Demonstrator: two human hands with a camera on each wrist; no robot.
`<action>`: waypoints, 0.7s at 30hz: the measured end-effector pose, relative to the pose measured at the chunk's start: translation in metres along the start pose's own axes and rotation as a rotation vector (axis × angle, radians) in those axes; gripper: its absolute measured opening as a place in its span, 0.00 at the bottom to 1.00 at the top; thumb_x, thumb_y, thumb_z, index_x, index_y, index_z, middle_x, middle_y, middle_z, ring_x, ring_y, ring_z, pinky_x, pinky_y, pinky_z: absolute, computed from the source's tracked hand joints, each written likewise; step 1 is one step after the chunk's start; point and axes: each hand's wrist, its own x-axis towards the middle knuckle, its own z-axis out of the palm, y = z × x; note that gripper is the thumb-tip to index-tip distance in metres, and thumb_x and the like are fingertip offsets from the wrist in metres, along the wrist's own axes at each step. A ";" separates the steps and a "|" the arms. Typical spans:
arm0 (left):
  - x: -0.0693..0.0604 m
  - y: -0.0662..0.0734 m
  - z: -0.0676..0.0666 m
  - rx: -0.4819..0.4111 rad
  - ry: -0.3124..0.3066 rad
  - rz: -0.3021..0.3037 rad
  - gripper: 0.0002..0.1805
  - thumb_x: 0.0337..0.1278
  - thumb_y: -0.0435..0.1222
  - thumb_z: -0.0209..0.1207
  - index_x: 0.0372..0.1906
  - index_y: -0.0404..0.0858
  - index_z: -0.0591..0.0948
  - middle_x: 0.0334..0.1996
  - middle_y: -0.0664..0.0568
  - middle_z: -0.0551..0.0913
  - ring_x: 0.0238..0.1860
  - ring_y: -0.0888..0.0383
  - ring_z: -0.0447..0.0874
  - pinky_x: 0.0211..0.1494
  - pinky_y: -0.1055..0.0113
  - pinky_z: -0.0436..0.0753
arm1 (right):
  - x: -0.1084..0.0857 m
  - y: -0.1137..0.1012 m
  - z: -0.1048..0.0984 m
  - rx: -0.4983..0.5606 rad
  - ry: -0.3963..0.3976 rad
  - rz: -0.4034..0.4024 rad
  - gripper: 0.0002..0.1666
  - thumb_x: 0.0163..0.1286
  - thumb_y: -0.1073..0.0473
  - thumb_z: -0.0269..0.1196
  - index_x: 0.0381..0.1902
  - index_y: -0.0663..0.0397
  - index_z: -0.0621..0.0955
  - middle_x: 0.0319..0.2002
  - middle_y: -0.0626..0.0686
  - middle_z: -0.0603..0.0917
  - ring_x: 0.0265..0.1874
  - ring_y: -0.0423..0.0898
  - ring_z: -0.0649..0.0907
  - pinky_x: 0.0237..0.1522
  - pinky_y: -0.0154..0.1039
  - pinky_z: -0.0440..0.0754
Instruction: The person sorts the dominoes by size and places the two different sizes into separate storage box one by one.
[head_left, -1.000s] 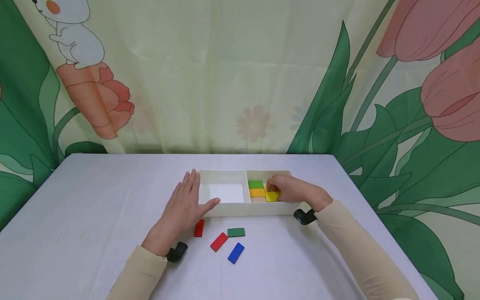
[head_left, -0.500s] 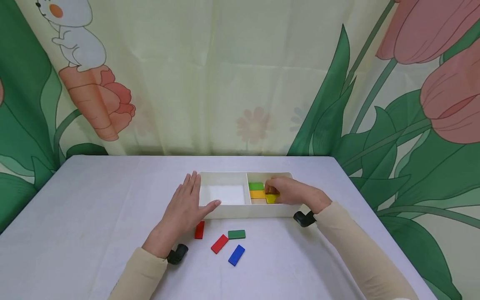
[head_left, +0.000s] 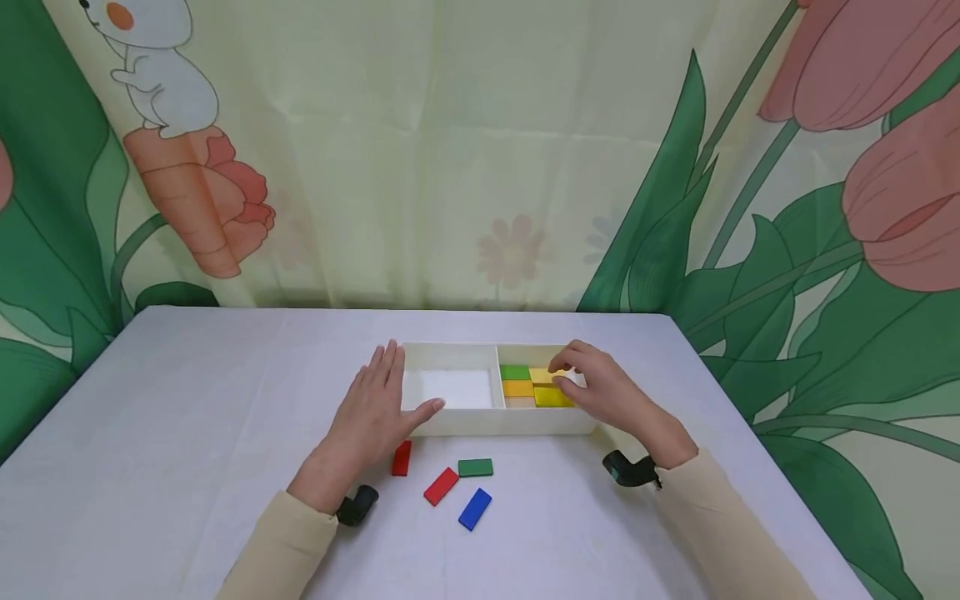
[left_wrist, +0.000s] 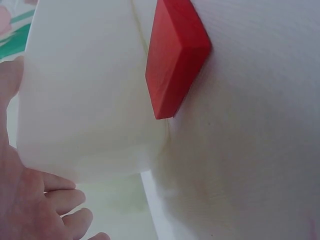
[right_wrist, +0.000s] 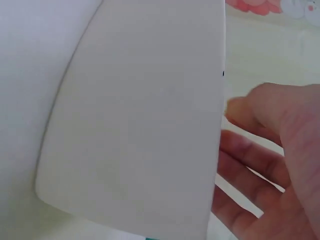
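A white two-compartment box (head_left: 510,422) sits on the table. My left hand (head_left: 367,425) lies against its left end, fingers straight and thumb stretched over the front rim. Over the right compartment hovers my right hand (head_left: 609,390), its thumb and fingers parted with nothing visible between them. Below it, the compartment holds flat blocks: light green (head_left: 515,372), orange (head_left: 517,388), beige (head_left: 521,402), pale yellow (head_left: 542,377) and bright yellow (head_left: 553,397). The hand hides the compartment's right part. In the left wrist view, a red block (left_wrist: 175,57) lies close to the box wall.
In front of the box lie a red block (head_left: 401,458), another red block (head_left: 441,487), a dark green block (head_left: 476,467) and a blue block (head_left: 475,509). The white-covered table (head_left: 187,417) ends before a printed curtain (head_left: 420,167).
My right hand has let go of a block in the right compartment and risen slightly rightward, its fingers spreading. The pale yellow block now shows behind the bright yellow one. My left hand stays put.
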 end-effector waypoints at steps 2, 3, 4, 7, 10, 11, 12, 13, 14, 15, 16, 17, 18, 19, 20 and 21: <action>0.000 0.000 -0.001 -0.005 0.001 0.002 0.57 0.60 0.65 0.55 0.78 0.31 0.47 0.80 0.37 0.46 0.80 0.39 0.42 0.79 0.42 0.52 | -0.005 0.000 0.002 -0.022 0.051 0.015 0.09 0.69 0.63 0.63 0.45 0.59 0.83 0.45 0.53 0.82 0.50 0.54 0.79 0.54 0.53 0.82; 0.001 0.000 -0.001 -0.003 0.000 0.001 0.57 0.59 0.65 0.55 0.78 0.32 0.47 0.80 0.38 0.45 0.80 0.39 0.41 0.79 0.42 0.52 | -0.007 0.000 0.003 -0.037 0.070 0.019 0.09 0.69 0.62 0.64 0.45 0.60 0.83 0.46 0.53 0.82 0.51 0.54 0.78 0.55 0.53 0.81; 0.001 0.000 -0.001 -0.004 0.001 0.003 0.57 0.59 0.65 0.55 0.78 0.31 0.47 0.80 0.38 0.45 0.80 0.39 0.42 0.79 0.42 0.52 | -0.009 0.000 0.004 -0.051 0.085 0.025 0.10 0.69 0.61 0.64 0.45 0.60 0.83 0.47 0.54 0.82 0.51 0.54 0.77 0.56 0.53 0.80; 0.002 -0.001 0.000 -0.003 0.005 0.003 0.57 0.59 0.66 0.54 0.78 0.31 0.47 0.80 0.37 0.46 0.80 0.38 0.42 0.79 0.42 0.52 | -0.013 0.000 0.010 -0.096 0.138 0.048 0.12 0.68 0.60 0.65 0.46 0.60 0.83 0.49 0.56 0.81 0.54 0.56 0.75 0.60 0.55 0.77; 0.001 -0.003 0.001 -0.002 0.008 0.002 0.57 0.59 0.65 0.55 0.78 0.31 0.47 0.80 0.37 0.46 0.80 0.38 0.42 0.79 0.41 0.52 | -0.016 0.002 0.017 -0.148 0.178 0.096 0.19 0.68 0.56 0.65 0.52 0.62 0.81 0.56 0.60 0.79 0.61 0.60 0.73 0.66 0.61 0.70; 0.001 -0.003 0.001 0.000 0.006 -0.001 0.58 0.59 0.66 0.54 0.78 0.31 0.47 0.80 0.37 0.46 0.80 0.38 0.42 0.79 0.41 0.52 | -0.017 0.002 0.019 -0.171 0.184 0.117 0.22 0.69 0.54 0.64 0.54 0.63 0.80 0.59 0.61 0.77 0.64 0.61 0.71 0.68 0.63 0.66; 0.001 -0.003 0.001 0.001 0.007 -0.002 0.58 0.59 0.66 0.54 0.78 0.31 0.47 0.80 0.37 0.46 0.80 0.38 0.42 0.79 0.41 0.52 | -0.018 0.003 0.021 -0.192 0.187 0.141 0.26 0.69 0.51 0.64 0.58 0.64 0.78 0.63 0.63 0.75 0.66 0.62 0.69 0.70 0.65 0.63; 0.001 -0.003 0.001 0.002 0.006 -0.005 0.58 0.59 0.66 0.54 0.78 0.31 0.47 0.80 0.37 0.46 0.80 0.39 0.42 0.79 0.42 0.52 | -0.019 0.004 0.023 -0.212 0.185 0.162 0.30 0.70 0.50 0.63 0.61 0.65 0.76 0.65 0.64 0.72 0.69 0.63 0.67 0.71 0.67 0.60; 0.001 -0.003 0.001 0.003 0.009 -0.003 0.58 0.59 0.66 0.54 0.78 0.31 0.47 0.80 0.37 0.46 0.80 0.38 0.42 0.79 0.41 0.52 | -0.020 0.005 0.025 -0.226 0.177 0.187 0.34 0.71 0.47 0.61 0.65 0.66 0.73 0.68 0.65 0.69 0.71 0.63 0.64 0.72 0.68 0.56; 0.001 -0.003 0.001 0.005 0.013 0.000 0.58 0.59 0.66 0.54 0.78 0.31 0.48 0.80 0.37 0.46 0.80 0.38 0.42 0.79 0.41 0.52 | -0.021 0.006 0.026 -0.233 0.167 0.209 0.37 0.72 0.46 0.59 0.68 0.66 0.69 0.71 0.65 0.66 0.73 0.64 0.61 0.72 0.69 0.53; 0.001 -0.003 0.001 0.007 0.014 0.002 0.58 0.59 0.66 0.54 0.78 0.31 0.48 0.80 0.37 0.46 0.80 0.38 0.42 0.78 0.41 0.52 | -0.022 0.007 0.028 -0.236 0.156 0.230 0.40 0.72 0.44 0.58 0.71 0.66 0.66 0.73 0.65 0.63 0.74 0.64 0.59 0.73 0.70 0.50; 0.001 -0.002 0.001 0.009 0.014 0.001 0.58 0.59 0.66 0.54 0.78 0.31 0.48 0.80 0.37 0.46 0.80 0.38 0.42 0.79 0.41 0.52 | -0.022 0.009 0.029 -0.237 0.145 0.249 0.42 0.73 0.43 0.56 0.73 0.67 0.63 0.75 0.65 0.61 0.75 0.64 0.57 0.73 0.71 0.48; 0.001 -0.002 0.001 0.010 0.017 0.003 0.57 0.59 0.66 0.54 0.78 0.31 0.48 0.80 0.37 0.46 0.80 0.38 0.42 0.78 0.41 0.53 | -0.023 0.010 0.030 -0.235 0.135 0.266 0.44 0.73 0.42 0.55 0.74 0.67 0.60 0.76 0.65 0.58 0.76 0.64 0.55 0.73 0.71 0.46; 0.001 -0.001 0.001 0.011 0.019 0.005 0.57 0.59 0.66 0.55 0.78 0.31 0.48 0.80 0.37 0.46 0.80 0.38 0.42 0.78 0.41 0.53 | -0.023 0.011 0.031 -0.232 0.125 0.282 0.46 0.74 0.41 0.53 0.75 0.68 0.57 0.77 0.65 0.55 0.77 0.64 0.53 0.73 0.71 0.44; 0.001 -0.001 0.001 0.013 0.020 0.007 0.57 0.59 0.65 0.55 0.78 0.31 0.48 0.80 0.37 0.46 0.80 0.38 0.42 0.78 0.41 0.53 | -0.024 0.012 0.032 -0.226 0.116 0.295 0.47 0.74 0.40 0.52 0.76 0.67 0.54 0.78 0.65 0.53 0.77 0.64 0.52 0.74 0.71 0.43; 0.001 -0.001 0.001 0.014 0.018 0.007 0.57 0.59 0.65 0.55 0.78 0.31 0.48 0.80 0.37 0.46 0.80 0.38 0.42 0.78 0.41 0.52 | -0.024 0.014 0.032 -0.223 0.111 0.304 0.48 0.75 0.40 0.51 0.77 0.67 0.53 0.79 0.64 0.51 0.78 0.64 0.51 0.74 0.70 0.42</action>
